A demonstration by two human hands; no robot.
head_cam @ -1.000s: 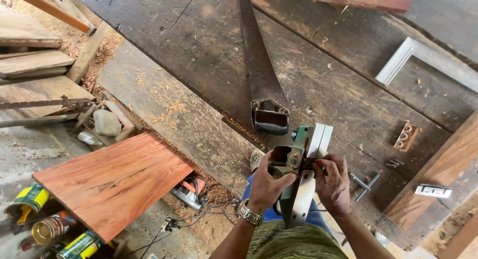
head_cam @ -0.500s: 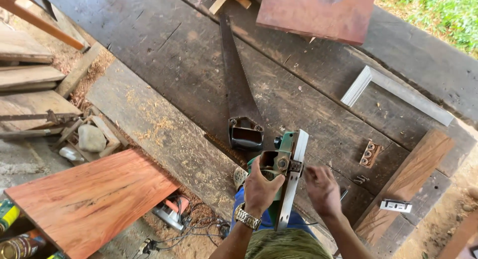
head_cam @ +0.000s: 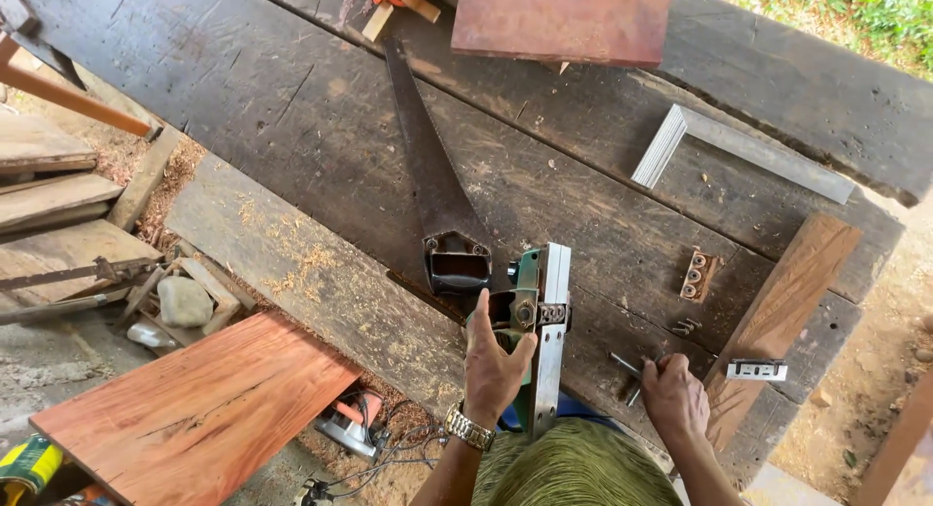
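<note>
1. The green-bodied electric hand planer with a bright metal sole plate [head_cam: 537, 331] stands on its side at lower centre of the frame, on the dark weathered plank workbench [head_cam: 292, 107].
2. The left hand [head_cam: 493, 355] is wrapped around the planer's green body, fingers closed on it and thumb pointing up.
3. The planer looks heavy and rigid, and its sole smooth and likely slippery. The moulded green housing or handle seems the safest hold, away from the cutter.
4. The right hand [head_cam: 673, 397], at lower right, closes its fingertips on a small dark metal wrench [head_cam: 630, 372]. Light and stiff, it suits a pinch.
5. The wrench lies just right of the planer, apart from it.
6. A rusty handsaw [head_cam: 428, 175] lies just above the planer.
</note>
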